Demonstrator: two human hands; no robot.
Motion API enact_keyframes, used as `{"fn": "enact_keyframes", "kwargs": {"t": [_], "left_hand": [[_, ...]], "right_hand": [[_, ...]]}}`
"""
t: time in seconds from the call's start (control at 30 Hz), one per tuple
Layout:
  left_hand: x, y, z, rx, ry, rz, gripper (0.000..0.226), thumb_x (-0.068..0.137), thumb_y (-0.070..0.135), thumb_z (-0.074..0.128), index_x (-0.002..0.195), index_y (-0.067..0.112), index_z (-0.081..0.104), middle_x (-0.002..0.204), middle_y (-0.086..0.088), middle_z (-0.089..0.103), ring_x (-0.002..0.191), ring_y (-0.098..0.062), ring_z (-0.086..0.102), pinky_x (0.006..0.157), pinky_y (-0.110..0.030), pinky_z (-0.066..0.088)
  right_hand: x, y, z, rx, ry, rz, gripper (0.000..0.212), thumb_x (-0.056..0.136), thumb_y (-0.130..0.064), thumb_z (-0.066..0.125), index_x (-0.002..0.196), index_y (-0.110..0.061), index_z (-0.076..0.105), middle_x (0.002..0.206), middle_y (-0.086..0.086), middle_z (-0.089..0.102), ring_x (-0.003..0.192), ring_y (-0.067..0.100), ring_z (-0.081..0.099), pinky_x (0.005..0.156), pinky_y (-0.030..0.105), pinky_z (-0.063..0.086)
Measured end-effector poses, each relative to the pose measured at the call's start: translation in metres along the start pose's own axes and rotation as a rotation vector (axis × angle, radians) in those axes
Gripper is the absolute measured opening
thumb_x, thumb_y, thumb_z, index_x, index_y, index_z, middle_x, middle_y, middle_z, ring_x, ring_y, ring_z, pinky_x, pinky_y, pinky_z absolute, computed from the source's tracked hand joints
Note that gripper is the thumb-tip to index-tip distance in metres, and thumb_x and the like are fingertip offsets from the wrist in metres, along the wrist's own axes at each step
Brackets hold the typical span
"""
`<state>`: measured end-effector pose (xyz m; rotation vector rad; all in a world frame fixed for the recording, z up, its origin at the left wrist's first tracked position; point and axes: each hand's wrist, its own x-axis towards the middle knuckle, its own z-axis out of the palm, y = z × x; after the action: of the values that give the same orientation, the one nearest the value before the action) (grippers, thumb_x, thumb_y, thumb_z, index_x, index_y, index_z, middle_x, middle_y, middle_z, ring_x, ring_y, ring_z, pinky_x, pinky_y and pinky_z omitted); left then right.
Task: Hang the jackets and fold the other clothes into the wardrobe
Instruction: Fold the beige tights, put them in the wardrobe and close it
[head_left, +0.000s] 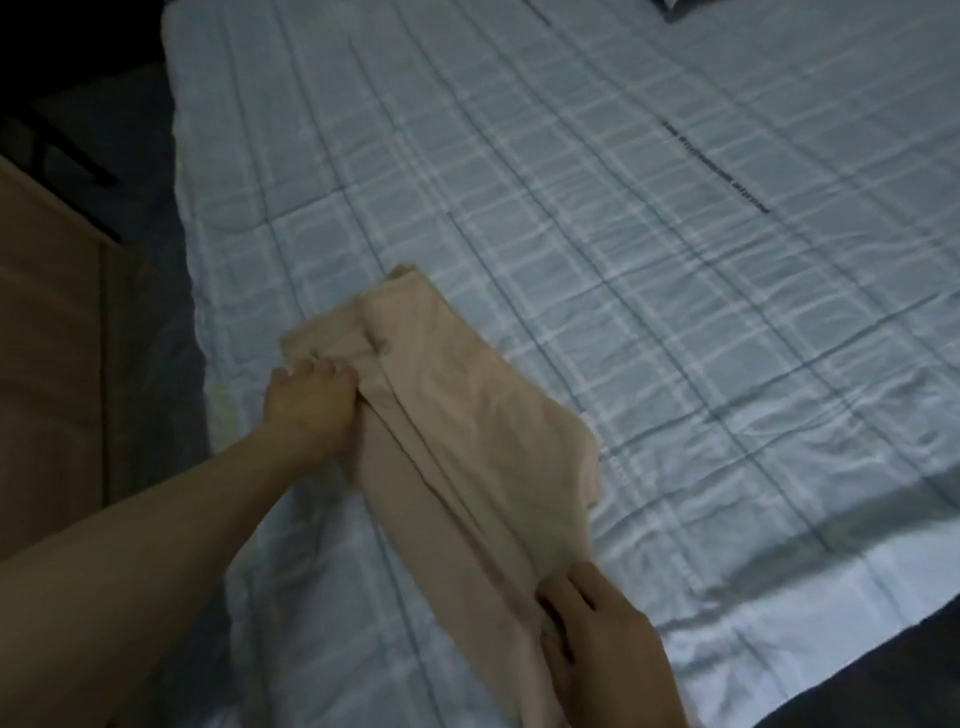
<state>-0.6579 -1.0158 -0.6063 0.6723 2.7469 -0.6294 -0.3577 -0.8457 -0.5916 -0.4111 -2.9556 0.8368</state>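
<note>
Both hands hold the beige garment (467, 441), a long strip by the bed's (649, 249) left edge, its axis running from near edge to far-left. Left hand (306, 405) grip bunches the far end; right hand (597, 649) grip pinches the near end. Likely folds end-to-end next.

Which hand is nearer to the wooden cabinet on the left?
Left. The left hand grips the beige garment toward the wooden cabinet; the right hand holds its near end, farther off.
</note>
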Motion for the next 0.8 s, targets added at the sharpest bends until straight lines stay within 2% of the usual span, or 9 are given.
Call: {"fn": "enact_keyframes", "kwargs": {"t": [0.13, 0.23, 0.37, 0.47, 0.53, 0.6, 0.67, 0.73, 0.8], "left_hand": [[-0.007, 0.002, 0.006, -0.064, 0.133, 0.057, 0.032, 0.086, 0.022, 0.054, 0.117, 0.014, 0.056, 0.119, -0.013, 0.056, 0.111, -0.034, 0.051, 0.084, -0.043, 0.042], [-0.008, 0.008, 0.003, -0.13, 0.263, 0.187, 0.039, 0.08, 0.023, 0.061, 0.117, 0.013, 0.057, 0.119, -0.012, 0.056, 0.106, -0.035, 0.051, 0.078, -0.043, 0.043], [-0.013, 0.022, 0.008, -0.163, 0.264, 0.401, 0.059, 0.089, 0.033, 0.052, 0.145, 0.018, 0.039, 0.15, -0.008, 0.038, 0.127, -0.031, 0.043, 0.094, -0.043, 0.04], [-0.013, 0.028, 0.017, -0.098, 0.131, 0.405, 0.065, 0.09, 0.035, 0.048, 0.15, 0.02, 0.027, 0.157, -0.006, 0.026, 0.137, -0.028, 0.033, 0.104, -0.043, 0.036], [-0.013, 0.027, 0.02, -0.074, 0.111, 0.407, 0.071, 0.087, 0.032, 0.051, 0.152, 0.018, 0.026, 0.159, -0.009, 0.024, 0.141, -0.029, 0.03, 0.109, -0.044, 0.031], [-0.015, 0.027, 0.018, -0.045, 0.212, 0.507, 0.073, 0.077, 0.022, 0.06, 0.146, 0.014, 0.039, 0.151, -0.013, 0.038, 0.136, -0.032, 0.038, 0.107, -0.045, 0.034], [-0.016, 0.027, 0.017, -0.026, 0.354, 0.643, 0.057, 0.073, 0.015, 0.058, 0.13, 0.014, 0.057, 0.133, -0.011, 0.056, 0.12, -0.032, 0.053, 0.096, -0.045, 0.043], [-0.013, 0.027, 0.015, -0.015, 0.409, 0.691, 0.04, 0.079, 0.016, 0.047, 0.116, 0.015, 0.063, 0.115, -0.009, 0.063, 0.103, -0.031, 0.059, 0.085, -0.043, 0.045], [-0.01, 0.026, 0.01, -0.018, 0.406, 0.676, 0.027, 0.079, 0.013, 0.054, 0.103, 0.012, 0.065, 0.101, -0.012, 0.063, 0.09, -0.031, 0.06, 0.078, -0.042, 0.044]], "right_hand": [[-0.004, -0.006, 0.014, -0.139, -0.076, 0.044, 0.037, 0.039, -0.007, 0.091, 0.066, -0.017, 0.068, 0.082, 0.016, 0.069, 0.058, 0.033, 0.065, 0.042, 0.038, 0.052], [-0.003, -0.006, 0.018, -0.214, -0.083, 0.069, 0.036, 0.038, -0.012, 0.09, 0.065, -0.019, 0.066, 0.081, 0.012, 0.069, 0.058, 0.033, 0.064, 0.04, 0.038, 0.051], [-0.009, 0.004, 0.026, -0.279, 0.004, 0.004, 0.036, 0.04, -0.014, 0.089, 0.072, -0.018, 0.072, 0.085, 0.015, 0.07, 0.066, 0.035, 0.067, 0.043, 0.038, 0.051], [-0.018, 0.011, 0.028, -0.295, 0.086, -0.042, 0.025, 0.06, -0.018, 0.068, 0.083, -0.017, 0.078, 0.087, 0.015, 0.071, 0.071, 0.036, 0.069, 0.053, 0.038, 0.055], [-0.025, 0.014, 0.029, -0.281, 0.155, -0.05, 0.031, 0.067, -0.018, 0.057, 0.088, -0.015, 0.079, 0.084, 0.012, 0.07, 0.072, 0.036, 0.069, 0.058, 0.039, 0.056], [-0.033, 0.019, 0.026, -0.284, 0.179, -0.026, 0.032, 0.063, -0.013, 0.059, 0.088, -0.012, 0.079, 0.086, 0.012, 0.068, 0.074, 0.033, 0.067, 0.057, 0.039, 0.054], [-0.039, 0.026, 0.021, -0.296, 0.17, 0.012, 0.03, 0.058, -0.01, 0.058, 0.082, -0.009, 0.075, 0.089, 0.012, 0.067, 0.076, 0.03, 0.062, 0.054, 0.038, 0.051], [-0.043, 0.03, 0.018, -0.323, 0.149, 0.038, 0.026, 0.063, -0.012, 0.046, 0.073, -0.009, 0.07, 0.084, 0.01, 0.066, 0.073, 0.028, 0.057, 0.052, 0.037, 0.049], [-0.044, 0.033, 0.015, -0.332, 0.127, 0.033, 0.026, 0.064, -0.014, 0.041, 0.067, -0.011, 0.066, 0.075, 0.007, 0.062, 0.064, 0.026, 0.059, 0.049, 0.033, 0.049]]}}
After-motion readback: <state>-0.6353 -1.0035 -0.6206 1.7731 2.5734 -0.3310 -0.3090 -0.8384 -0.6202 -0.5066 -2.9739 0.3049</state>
